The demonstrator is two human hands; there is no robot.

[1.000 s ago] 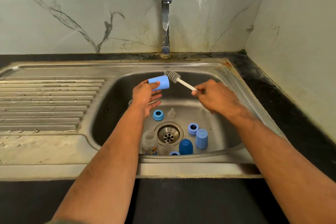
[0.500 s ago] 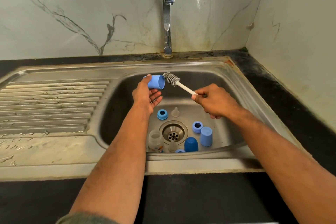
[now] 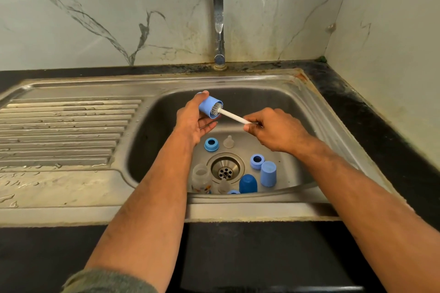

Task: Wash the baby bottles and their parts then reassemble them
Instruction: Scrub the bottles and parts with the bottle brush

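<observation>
Soft even light, sharp centre — edges bowed

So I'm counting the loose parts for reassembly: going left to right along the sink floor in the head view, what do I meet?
Clear bottle → blue ring → clear nipple → dark blue cap → light blue ring → light blue cap.

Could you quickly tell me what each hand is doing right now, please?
Left hand: holds the light blue cap.
Right hand: grips the brush handle, bristles inside the cap.
</observation>
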